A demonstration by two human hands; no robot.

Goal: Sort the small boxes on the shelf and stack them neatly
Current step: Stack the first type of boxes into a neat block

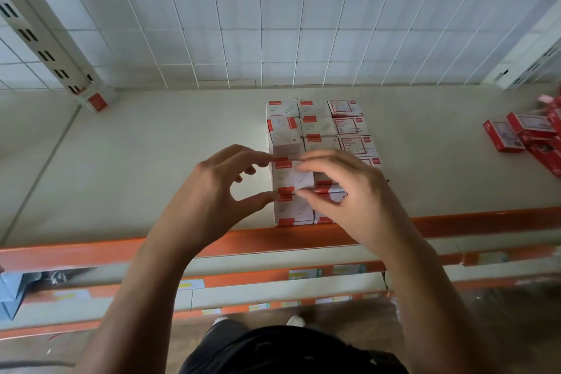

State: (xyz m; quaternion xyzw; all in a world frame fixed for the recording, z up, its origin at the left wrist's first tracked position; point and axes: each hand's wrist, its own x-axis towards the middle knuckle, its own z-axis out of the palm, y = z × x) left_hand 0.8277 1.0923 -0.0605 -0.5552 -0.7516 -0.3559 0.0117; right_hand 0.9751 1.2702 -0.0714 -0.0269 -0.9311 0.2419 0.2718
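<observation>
A block of small white-and-red boxes point(318, 130) stands stacked in rows on the beige shelf point(136, 161), reaching to its front edge. My left hand point(212, 191) pinches the left side of a white box point(291, 176) on top of the near stack, thumb at its near corner and index finger at its far corner. Over the same box's right side lies my right hand point(343, 188), fingertips curled onto its near and far edges. The right hand hides the boxes beneath it.
A loose heap of red boxes point(528, 136) lies at the shelf's right end. One red-labelled box point(97, 101) sits by the slotted upright point(45, 48) at the back left. An orange beam point(91, 252) fronts the shelf; a wire grid backs it.
</observation>
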